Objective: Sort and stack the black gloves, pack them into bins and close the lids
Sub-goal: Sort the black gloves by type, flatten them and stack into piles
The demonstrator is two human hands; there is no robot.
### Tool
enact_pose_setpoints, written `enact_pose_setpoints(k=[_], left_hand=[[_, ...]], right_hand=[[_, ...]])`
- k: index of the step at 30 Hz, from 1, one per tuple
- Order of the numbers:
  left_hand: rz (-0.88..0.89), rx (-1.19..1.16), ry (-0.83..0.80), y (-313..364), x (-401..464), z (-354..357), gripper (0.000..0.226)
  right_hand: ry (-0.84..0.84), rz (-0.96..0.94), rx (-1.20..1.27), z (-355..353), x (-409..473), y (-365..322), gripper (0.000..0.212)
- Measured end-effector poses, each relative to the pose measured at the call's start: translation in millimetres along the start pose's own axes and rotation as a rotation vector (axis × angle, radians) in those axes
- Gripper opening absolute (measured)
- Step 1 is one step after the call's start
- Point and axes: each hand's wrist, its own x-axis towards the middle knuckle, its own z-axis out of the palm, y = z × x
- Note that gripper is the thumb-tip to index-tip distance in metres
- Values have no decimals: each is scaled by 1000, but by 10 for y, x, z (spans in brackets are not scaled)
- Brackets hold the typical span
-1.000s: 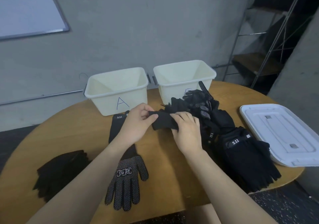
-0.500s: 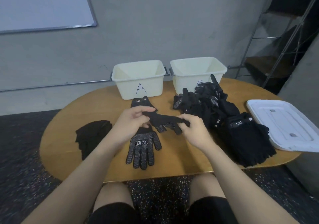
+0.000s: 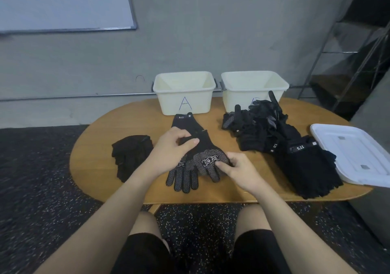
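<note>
While both forearms reached in over the near edge of the wooden table (image 3: 95, 168), the hands worked one dotted glove (image 3: 207, 154) that lay on top of a second dotted glove (image 3: 183, 176), near the table's middle. Left hand (image 3: 172, 149): fingers curled, thumb pressed against them, pinching the cuff end of the upper glove; knuckles up, wrist roughly level. Right hand (image 3: 239, 168): fingers bent, thumb and forefinger nipping the upper glove's finger end just beside its white label; back of hand up. Upper glove lay slanted, cuff toward the far side of the table, its fingers overlapping the lower glove's palm. Lower glove flat, fingers pointing to the table's near edge.

Bin marked A (image 3: 184, 92) stood at the table's far edge, open; a second bin (image 3: 253, 88) stood just right of it, its letter mostly hidden by a loose heap of black gloves (image 3: 259, 130) touching its front wall. A neater stack of gloves (image 3: 310, 168) lay toward the table's right near edge. A small dark pile (image 3: 130, 155) sat on the table's left side. A white lid (image 3: 354, 155) rested on the table's right end, overhanging it.
</note>
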Motion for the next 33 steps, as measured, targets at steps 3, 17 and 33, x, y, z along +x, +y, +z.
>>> enact_pose_setpoints(k=[3,17,33], left_hand=[[13,-99,-13,-20,-48,23,22],[47,-289,-33,79,-53,62,29],[-224,-492,-76,-485,-163,40,15]], right_hand=[[230,-102,-175,106,-90,-72,10],[385,-345,-50,418,-162,-461,20],[244,-146,284,335,-52,-497,19]])
